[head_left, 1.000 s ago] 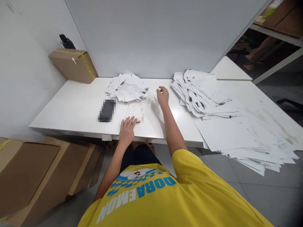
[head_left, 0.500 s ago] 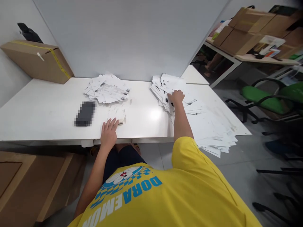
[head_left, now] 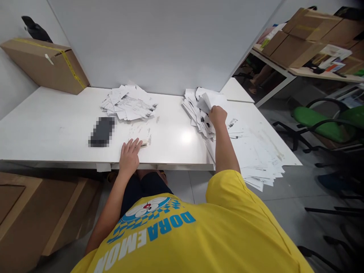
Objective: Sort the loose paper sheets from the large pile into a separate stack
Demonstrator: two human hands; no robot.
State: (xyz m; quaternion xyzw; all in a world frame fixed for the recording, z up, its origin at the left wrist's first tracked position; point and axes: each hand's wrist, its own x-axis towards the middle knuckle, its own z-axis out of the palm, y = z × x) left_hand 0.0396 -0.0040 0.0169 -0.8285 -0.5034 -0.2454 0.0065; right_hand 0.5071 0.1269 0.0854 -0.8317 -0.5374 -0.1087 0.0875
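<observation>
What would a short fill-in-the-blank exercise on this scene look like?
1. The right hand grips a sheet of ____.
2. The hand nearer the dark pixelated object is the ____ one.
3. The tape on the cardboard box at the back left of the table is ____.
Missing words: paper; left; yellow.

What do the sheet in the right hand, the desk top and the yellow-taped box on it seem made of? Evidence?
Sheet: matte paper, thin and bending. Desk top: smooth, glossy, perhaps laminate; light glares off it. Box: probably cardboard, matte brown, folded edges.
</observation>
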